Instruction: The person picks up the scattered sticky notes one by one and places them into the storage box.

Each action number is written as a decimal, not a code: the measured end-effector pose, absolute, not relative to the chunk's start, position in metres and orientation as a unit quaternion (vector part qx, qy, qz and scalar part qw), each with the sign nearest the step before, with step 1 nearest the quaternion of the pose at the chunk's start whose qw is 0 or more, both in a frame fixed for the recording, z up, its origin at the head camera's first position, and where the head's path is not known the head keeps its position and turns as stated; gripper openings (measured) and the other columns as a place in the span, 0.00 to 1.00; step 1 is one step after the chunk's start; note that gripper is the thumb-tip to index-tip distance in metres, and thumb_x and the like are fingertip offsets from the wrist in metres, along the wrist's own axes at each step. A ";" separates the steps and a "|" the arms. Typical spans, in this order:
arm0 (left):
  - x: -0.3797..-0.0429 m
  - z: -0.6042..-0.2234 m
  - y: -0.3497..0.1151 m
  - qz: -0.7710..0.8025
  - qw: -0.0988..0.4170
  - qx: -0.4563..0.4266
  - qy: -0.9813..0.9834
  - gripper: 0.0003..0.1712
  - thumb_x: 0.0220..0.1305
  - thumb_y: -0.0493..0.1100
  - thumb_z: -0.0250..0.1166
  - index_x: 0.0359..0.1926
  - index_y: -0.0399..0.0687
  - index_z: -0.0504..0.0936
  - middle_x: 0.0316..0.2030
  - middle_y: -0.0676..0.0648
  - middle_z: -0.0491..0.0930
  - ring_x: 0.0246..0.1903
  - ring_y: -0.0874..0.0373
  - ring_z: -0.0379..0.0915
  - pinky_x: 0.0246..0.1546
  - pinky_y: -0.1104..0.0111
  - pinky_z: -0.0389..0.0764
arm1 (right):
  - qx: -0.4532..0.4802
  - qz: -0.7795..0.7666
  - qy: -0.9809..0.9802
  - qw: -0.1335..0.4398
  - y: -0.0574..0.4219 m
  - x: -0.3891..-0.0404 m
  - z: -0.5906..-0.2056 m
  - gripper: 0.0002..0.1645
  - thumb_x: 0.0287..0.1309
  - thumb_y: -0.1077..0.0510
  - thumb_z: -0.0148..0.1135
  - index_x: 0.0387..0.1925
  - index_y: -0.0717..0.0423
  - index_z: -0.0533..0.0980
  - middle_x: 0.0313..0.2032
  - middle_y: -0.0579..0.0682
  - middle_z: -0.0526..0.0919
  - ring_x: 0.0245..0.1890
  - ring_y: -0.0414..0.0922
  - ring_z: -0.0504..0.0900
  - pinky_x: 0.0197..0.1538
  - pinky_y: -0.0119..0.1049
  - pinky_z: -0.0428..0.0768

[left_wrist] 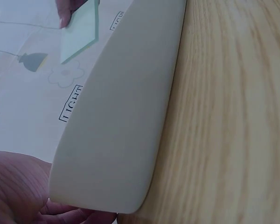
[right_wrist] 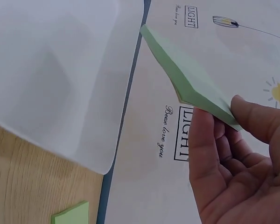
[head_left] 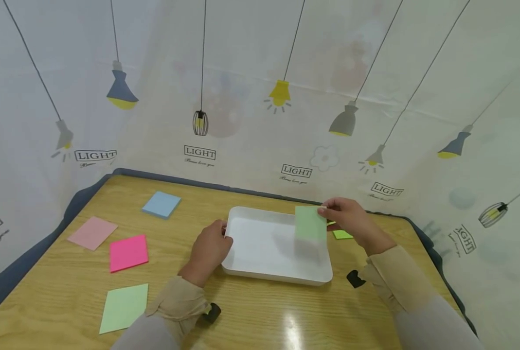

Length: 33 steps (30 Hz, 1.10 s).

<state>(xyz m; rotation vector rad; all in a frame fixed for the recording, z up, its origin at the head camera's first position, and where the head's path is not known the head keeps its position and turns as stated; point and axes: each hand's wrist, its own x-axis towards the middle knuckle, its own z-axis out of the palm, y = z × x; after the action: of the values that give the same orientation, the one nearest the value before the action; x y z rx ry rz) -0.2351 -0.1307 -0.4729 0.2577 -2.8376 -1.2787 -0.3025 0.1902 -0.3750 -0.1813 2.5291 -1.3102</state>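
A shallow white tray (head_left: 264, 248) lies on the wooden table. At its left edge, my left hand (head_left: 209, 250) grips the rim, thumb at the side; in the left wrist view the fingers (left_wrist: 74, 217) curl at the tray's end wall. My right hand (head_left: 349, 221) pinches a pad of pale green sticky notes (head_left: 310, 223) by one corner, thumb on top and fingers beneath. The pad is held above the tray's right end, and the right wrist view shows its thick edge (right_wrist: 177, 77). Behind the right hand, a brighter green pad (head_left: 343, 235) is partly hidden on the table.
Left of the tray lie a blue pad (head_left: 161, 204), a light pink pad (head_left: 93, 233), a hot pink pad (head_left: 129, 253) and a light green pad (head_left: 124, 307), partly behind the left sleeve. A lamp-printed curtain (head_left: 242, 97) hangs beyond the table's dark-edged far side.
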 end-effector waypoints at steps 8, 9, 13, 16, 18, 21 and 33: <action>-0.236 -0.472 -0.131 -0.409 0.003 0.089 -0.908 0.23 0.60 0.42 0.54 0.58 0.46 0.71 0.48 0.46 0.79 0.40 0.56 0.74 0.38 0.59 0.80 | -0.062 -0.492 0.854 0.158 0.165 -0.316 -0.379 0.22 0.58 0.46 0.60 0.45 0.60 0.73 0.44 0.57 0.75 0.43 0.52 0.77 0.45 0.47 0.81; -0.236 -0.472 -0.131 -0.409 0.004 0.088 -0.908 0.23 0.60 0.42 0.54 0.58 0.45 0.71 0.48 0.46 0.79 0.40 0.56 0.74 0.38 0.59 0.80 | -0.062 -0.495 0.852 0.160 0.163 -0.318 -0.380 0.22 0.58 0.46 0.60 0.45 0.60 0.73 0.44 0.57 0.76 0.43 0.52 0.78 0.46 0.48 0.81; -0.236 -0.472 -0.132 -0.407 0.004 0.091 -0.909 0.23 0.60 0.42 0.55 0.58 0.45 0.71 0.46 0.46 0.80 0.39 0.56 0.74 0.38 0.60 0.79 | -0.056 -0.512 0.841 0.164 0.151 -0.322 -0.384 0.22 0.58 0.47 0.61 0.44 0.60 0.74 0.44 0.57 0.76 0.43 0.53 0.78 0.46 0.49 0.81; -0.236 -0.471 -0.132 -0.407 0.004 0.090 -0.909 0.23 0.60 0.42 0.55 0.57 0.45 0.72 0.45 0.47 0.80 0.38 0.56 0.74 0.37 0.60 0.79 | -0.055 -0.525 0.833 0.168 0.143 -0.324 -0.388 0.21 0.58 0.48 0.60 0.44 0.61 0.73 0.44 0.57 0.77 0.43 0.53 0.79 0.45 0.47 0.81; -0.237 -0.472 -0.132 -0.408 0.004 0.089 -0.909 0.23 0.60 0.42 0.55 0.57 0.45 0.72 0.44 0.47 0.80 0.37 0.57 0.74 0.36 0.60 0.79 | -0.054 -0.532 0.827 0.172 0.137 -0.325 -0.391 0.20 0.58 0.49 0.61 0.44 0.61 0.74 0.43 0.57 0.78 0.42 0.53 0.79 0.45 0.46 0.82; -0.236 -0.472 -0.132 -0.410 0.006 0.085 -0.908 0.22 0.60 0.42 0.55 0.57 0.46 0.72 0.44 0.47 0.80 0.37 0.57 0.74 0.35 0.60 0.79 | -0.059 -0.546 0.816 0.181 0.129 -0.327 -0.397 0.19 0.58 0.51 0.60 0.43 0.63 0.73 0.42 0.57 0.79 0.42 0.54 0.80 0.47 0.49 0.81; -0.234 -0.469 -0.133 -0.408 0.011 0.080 -0.910 0.22 0.59 0.42 0.56 0.56 0.45 0.73 0.42 0.47 0.80 0.35 0.57 0.73 0.34 0.62 0.78 | -0.056 -0.556 0.804 0.203 0.092 -0.329 -0.418 0.16 0.58 0.52 0.60 0.40 0.60 0.75 0.43 0.57 0.81 0.39 0.50 0.81 0.44 0.44 0.82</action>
<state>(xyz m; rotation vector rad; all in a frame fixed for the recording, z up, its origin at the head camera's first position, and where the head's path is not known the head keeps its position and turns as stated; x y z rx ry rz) -0.2341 -0.1335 -0.4686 0.2482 -2.8382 -1.2721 -0.3289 0.0919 -0.4175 -0.1552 2.2434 -1.5517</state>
